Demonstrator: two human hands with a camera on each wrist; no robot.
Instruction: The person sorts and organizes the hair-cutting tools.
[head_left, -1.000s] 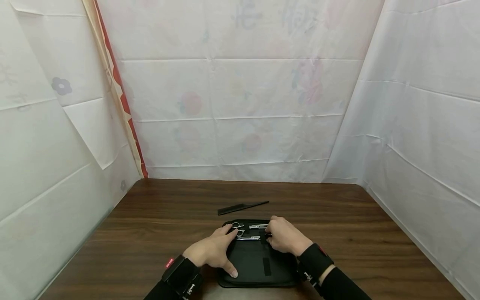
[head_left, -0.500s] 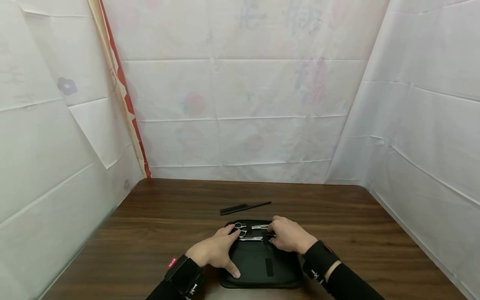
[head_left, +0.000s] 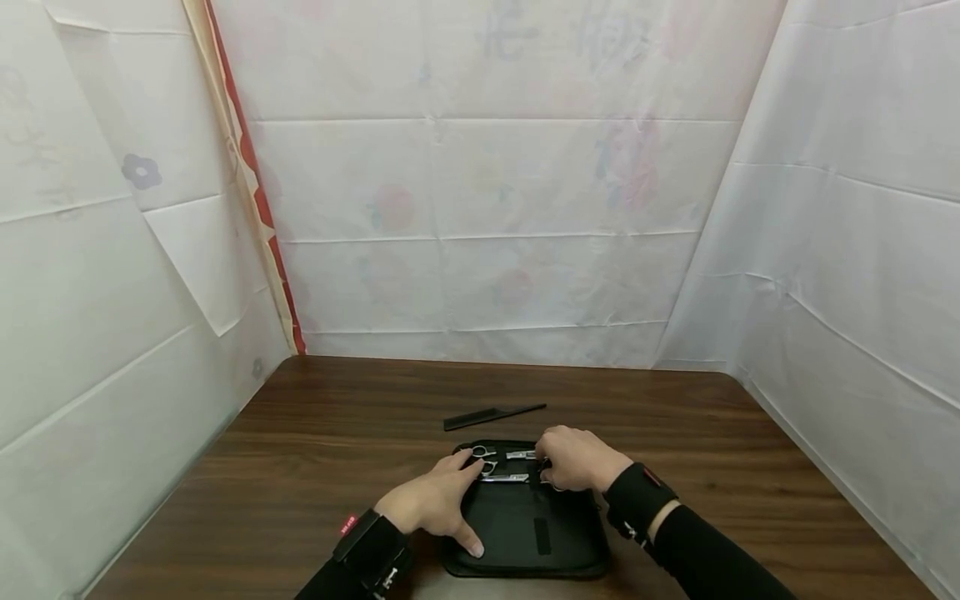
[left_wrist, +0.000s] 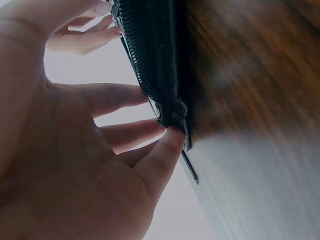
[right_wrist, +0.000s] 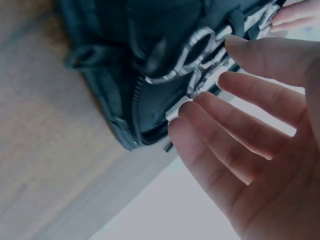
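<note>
A black zip case (head_left: 510, 533) lies on the wooden table, with silver hair scissors (head_left: 507, 478) strapped across its upper part. My left hand (head_left: 435, 496) spans the case's left side. Its fingertips rest by the scissor rings at the top left and its thumb lies lower on the case. At the upper right of the case, my right hand (head_left: 577, 458) pinches a pair of scissors (right_wrist: 192, 52) between thumb and fingers, as the right wrist view shows. In the left wrist view, fingers (left_wrist: 155, 160) touch the corner of the zipped edge (left_wrist: 135, 55).
A black tail comb (head_left: 491, 415) lies on the table just beyond the case. White sheets with faint prints hang as a back wall (head_left: 465, 183) and on both sides of the brown table (head_left: 300, 467).
My right hand has shifted slightly on the scissors, and a bit of handle now shows below it. The left hand stays on the case. The head view has turned slightly left.
</note>
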